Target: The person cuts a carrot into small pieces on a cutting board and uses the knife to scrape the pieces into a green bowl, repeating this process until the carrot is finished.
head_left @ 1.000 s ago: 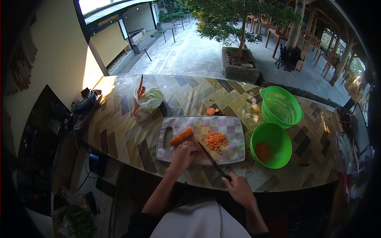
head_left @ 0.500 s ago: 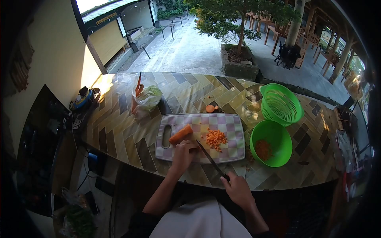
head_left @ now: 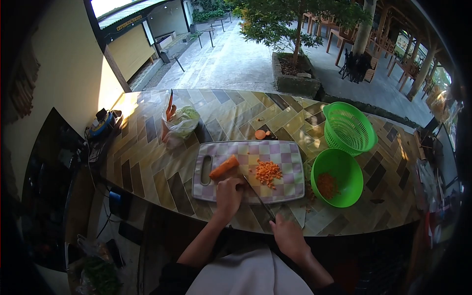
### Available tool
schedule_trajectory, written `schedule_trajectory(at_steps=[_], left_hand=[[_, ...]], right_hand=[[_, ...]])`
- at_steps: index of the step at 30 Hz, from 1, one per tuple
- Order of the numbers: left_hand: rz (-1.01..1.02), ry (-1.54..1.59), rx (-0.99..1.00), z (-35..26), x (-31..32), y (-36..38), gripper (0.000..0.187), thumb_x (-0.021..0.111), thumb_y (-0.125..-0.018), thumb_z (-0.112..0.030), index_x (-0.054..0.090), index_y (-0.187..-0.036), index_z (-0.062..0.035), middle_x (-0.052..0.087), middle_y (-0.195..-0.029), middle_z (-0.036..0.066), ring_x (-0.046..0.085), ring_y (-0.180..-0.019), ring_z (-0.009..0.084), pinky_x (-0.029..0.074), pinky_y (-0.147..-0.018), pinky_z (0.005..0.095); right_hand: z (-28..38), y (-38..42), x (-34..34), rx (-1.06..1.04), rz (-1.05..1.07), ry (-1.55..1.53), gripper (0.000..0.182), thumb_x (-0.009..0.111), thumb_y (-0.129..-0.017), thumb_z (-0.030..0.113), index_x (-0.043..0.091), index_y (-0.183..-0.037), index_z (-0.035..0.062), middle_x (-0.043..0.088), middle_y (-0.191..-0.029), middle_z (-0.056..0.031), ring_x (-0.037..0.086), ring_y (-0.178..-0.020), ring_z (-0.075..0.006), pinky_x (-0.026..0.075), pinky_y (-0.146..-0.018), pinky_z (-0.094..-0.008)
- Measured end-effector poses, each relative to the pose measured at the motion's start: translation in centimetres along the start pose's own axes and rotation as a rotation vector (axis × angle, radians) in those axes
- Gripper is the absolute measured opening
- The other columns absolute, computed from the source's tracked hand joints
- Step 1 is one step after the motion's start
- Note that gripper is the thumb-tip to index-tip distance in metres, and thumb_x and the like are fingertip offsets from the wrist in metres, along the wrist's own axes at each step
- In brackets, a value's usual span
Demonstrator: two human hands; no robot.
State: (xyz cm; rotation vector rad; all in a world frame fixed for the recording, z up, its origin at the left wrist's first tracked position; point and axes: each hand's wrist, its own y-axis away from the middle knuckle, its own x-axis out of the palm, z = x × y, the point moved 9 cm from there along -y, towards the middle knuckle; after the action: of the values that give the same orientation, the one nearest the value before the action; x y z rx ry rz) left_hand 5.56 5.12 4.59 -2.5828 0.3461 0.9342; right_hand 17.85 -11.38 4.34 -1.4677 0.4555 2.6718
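Note:
My right hand (head_left: 290, 238) grips the handle of a kitchen knife (head_left: 257, 195), its blade slanting up and left across the front of the checked cutting board (head_left: 290, 149). By the blade's tip, my left hand (head_left: 229, 192) rests on the board with curled fingers; whatever they press on is hidden beneath them. Just beyond those fingers lies a thick piece of peeled carrot (head_left: 224, 167). To the right of the blade is a small heap of diced carrot (head_left: 268, 173).
Right of the board stands a green bowl (head_left: 350, 172) with carrot bits, touching a green colander (head_left: 344, 128). A plastic bag of vegetables (head_left: 183, 123) sits at the back left. Carrot ends (head_left: 261, 134) lie behind the board. A power strip (head_left: 101, 123) is along the left edge.
My right hand has drawn slightly down and left, and the knife stands a little steeper. My left hand has shifted slightly toward me; the carrot piece stays in place.

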Motion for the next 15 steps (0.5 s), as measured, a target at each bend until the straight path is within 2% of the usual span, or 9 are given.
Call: schedule_trajectory(at_steps=[7, 15], left_hand=[[-0.027, -0.022, -0.002, 0.7, 0.1, 0.1, 0.015, 0.066, -0.076, -0.004, 0.076, -0.087, -0.0047, 0.070, -0.086, 0.018, 0.068, -0.083, 0.0348, 0.052, -0.081, 0.0420], [-0.045, 0.050, -0.032, 1.8, 0.5, 0.1, 0.017, 0.067, -0.074, 0.001, 0.077, -0.087, -0.0045, 0.071, -0.082, 0.018, 0.070, -0.080, 0.0330, 0.053, -0.076, 0.0399]], right_hand=[[-0.3, -0.5, -0.4, -0.036, -0.079, -0.047, 0.029, 0.048, -0.103, 0.027, 0.049, -0.096, -0.0011, 0.062, -0.070, -0.0270, 0.062, -0.070, -0.0474, 0.046, -0.062, -0.0562], [-0.2, 0.3, -0.2, -0.007, -0.035, -0.139, 0.031, 0.048, -0.103, 0.027, 0.049, -0.096, -0.0026, 0.061, -0.070, -0.0281, 0.060, -0.072, -0.0489, 0.044, -0.064, -0.0575]])
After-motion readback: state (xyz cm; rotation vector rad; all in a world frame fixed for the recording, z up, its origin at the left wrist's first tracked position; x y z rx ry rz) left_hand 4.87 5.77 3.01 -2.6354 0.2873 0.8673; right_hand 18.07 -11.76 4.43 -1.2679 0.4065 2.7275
